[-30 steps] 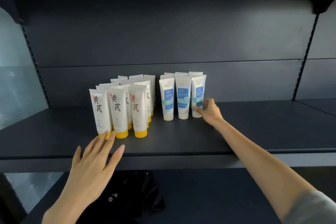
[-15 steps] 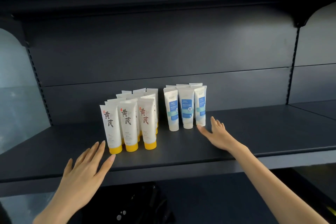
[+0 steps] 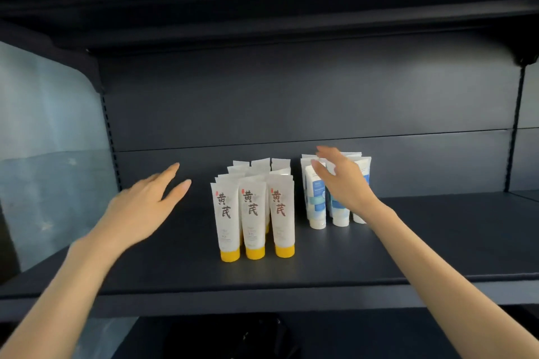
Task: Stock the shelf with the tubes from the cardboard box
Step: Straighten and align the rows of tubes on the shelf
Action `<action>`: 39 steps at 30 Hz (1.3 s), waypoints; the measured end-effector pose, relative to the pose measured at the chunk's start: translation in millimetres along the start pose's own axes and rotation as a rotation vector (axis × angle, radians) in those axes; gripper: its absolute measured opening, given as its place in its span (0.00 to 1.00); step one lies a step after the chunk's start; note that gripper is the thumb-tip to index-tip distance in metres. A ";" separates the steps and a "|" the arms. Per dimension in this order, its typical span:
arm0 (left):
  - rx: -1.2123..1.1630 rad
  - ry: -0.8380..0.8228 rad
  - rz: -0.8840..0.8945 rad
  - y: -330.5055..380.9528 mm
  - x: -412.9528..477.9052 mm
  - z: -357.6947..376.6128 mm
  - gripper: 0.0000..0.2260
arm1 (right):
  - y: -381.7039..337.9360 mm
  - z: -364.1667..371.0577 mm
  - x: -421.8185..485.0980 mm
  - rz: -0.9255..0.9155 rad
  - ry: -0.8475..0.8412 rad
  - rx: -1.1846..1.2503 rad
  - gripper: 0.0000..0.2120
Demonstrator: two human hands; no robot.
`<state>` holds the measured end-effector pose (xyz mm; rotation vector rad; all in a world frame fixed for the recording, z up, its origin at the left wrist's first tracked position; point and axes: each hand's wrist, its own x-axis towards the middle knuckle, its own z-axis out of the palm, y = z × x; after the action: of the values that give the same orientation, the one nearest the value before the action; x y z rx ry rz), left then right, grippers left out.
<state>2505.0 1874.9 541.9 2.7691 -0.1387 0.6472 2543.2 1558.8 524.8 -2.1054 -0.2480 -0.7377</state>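
Observation:
Several white tubes with yellow caps stand cap-down in rows on the dark shelf. Right of them stands a smaller group of white tubes with blue labels. My right hand is raised in front of the blue-label tubes, fingers spread and straight, holding nothing; it hides part of that group. My left hand hovers over the shelf left of the yellow-cap tubes, fingers extended, apart from them. No cardboard box is in view.
The shelf's back panel rises behind the tubes, and an upper shelf overhangs them. A translucent side panel closes the left end. A lower shelf with a dark object lies below.
Both hands rose and reached deeper over the shelf. The right hand left the shelf surface and now sits in front of the blue-label tubes. The view shifted, so the tubes sit further right.

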 end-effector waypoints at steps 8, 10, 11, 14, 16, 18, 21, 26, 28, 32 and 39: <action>-0.095 0.051 0.112 13.3 77.2 -4.3 0.22 | -27.7 12.0 88.4 -0.147 -0.017 0.062 0.13; -0.160 0.033 0.129 15.0 99.4 5.7 0.20 | -25.1 21.0 113.7 -0.170 -0.062 0.082 0.12; -0.174 0.025 0.134 16.1 111.1 11.2 0.18 | -23.2 25.7 125.2 -0.175 -0.092 0.085 0.12; -0.228 -0.012 0.138 19.3 147.5 27.9 0.15 | -13.5 41.1 156.6 -0.165 -0.215 0.087 0.11; -0.238 -0.036 0.146 25.1 169.1 36.7 0.14 | -6.0 50.5 175.0 -0.133 -0.301 0.110 0.11; -0.243 -0.071 0.156 31.7 186.7 45.9 0.12 | 0.8 58.2 191.4 -0.103 -0.360 0.117 0.11; -0.196 -0.134 0.174 35.4 210.0 60.9 0.12 | 11.1 68.0 211.2 -0.116 -0.423 0.045 0.10; 0.216 -0.174 0.264 29.5 238.9 75.0 0.16 | 33.8 85.8 233.3 -0.168 -0.538 -0.183 0.08; 0.310 -0.203 0.318 23.6 248.0 81.2 0.19 | 40.0 90.1 239.1 -0.208 -0.578 -0.290 0.09; 0.298 -0.257 0.409 11.7 266.6 95.5 0.22 | 47.3 98.8 242.1 -0.263 -0.626 -0.453 0.12; 0.238 -0.245 0.526 1.8 288.6 115.3 0.16 | 57.2 118.8 242.2 -0.244 -0.644 -0.613 0.14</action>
<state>2811.0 1830.4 572.7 3.0469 -0.9201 0.4562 2811.6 1596.9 575.2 -2.9009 -0.7084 -0.2496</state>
